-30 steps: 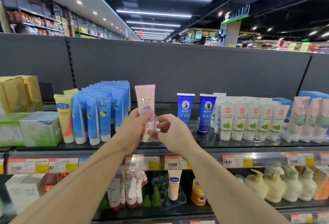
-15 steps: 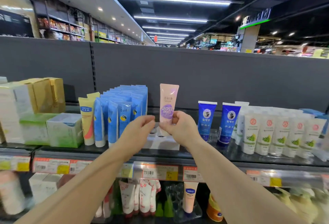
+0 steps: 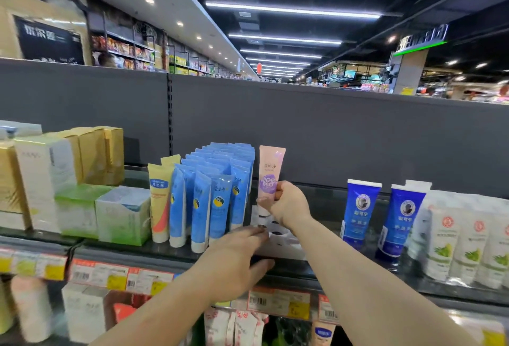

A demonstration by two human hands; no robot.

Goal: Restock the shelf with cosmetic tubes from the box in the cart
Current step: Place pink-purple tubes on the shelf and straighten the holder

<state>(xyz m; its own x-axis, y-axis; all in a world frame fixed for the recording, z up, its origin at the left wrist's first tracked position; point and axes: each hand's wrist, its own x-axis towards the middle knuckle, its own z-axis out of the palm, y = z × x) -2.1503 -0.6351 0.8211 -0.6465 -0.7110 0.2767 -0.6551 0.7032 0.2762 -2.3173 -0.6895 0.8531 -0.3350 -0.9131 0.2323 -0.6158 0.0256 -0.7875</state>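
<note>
In the head view, the right hand (image 3: 289,205) pinches the lower part of the pink tube (image 3: 270,172), which stands upright above a white tray (image 3: 278,243) on the shelf (image 3: 137,252), just beside the blue tubes (image 3: 217,188). The left hand (image 3: 234,266) is open, its straight fingers reaching to the tray's front edge.

Pale pink plastic tube (image 3: 271,172), purple label patch. Light blue tubes (image 3: 217,194), yellow-navy emblem. Royal blue tubes (image 3: 358,213), white caps. Gold cardboard boxes (image 3: 93,153). White tubes (image 3: 446,243), green leaf print, red emblem.
</note>
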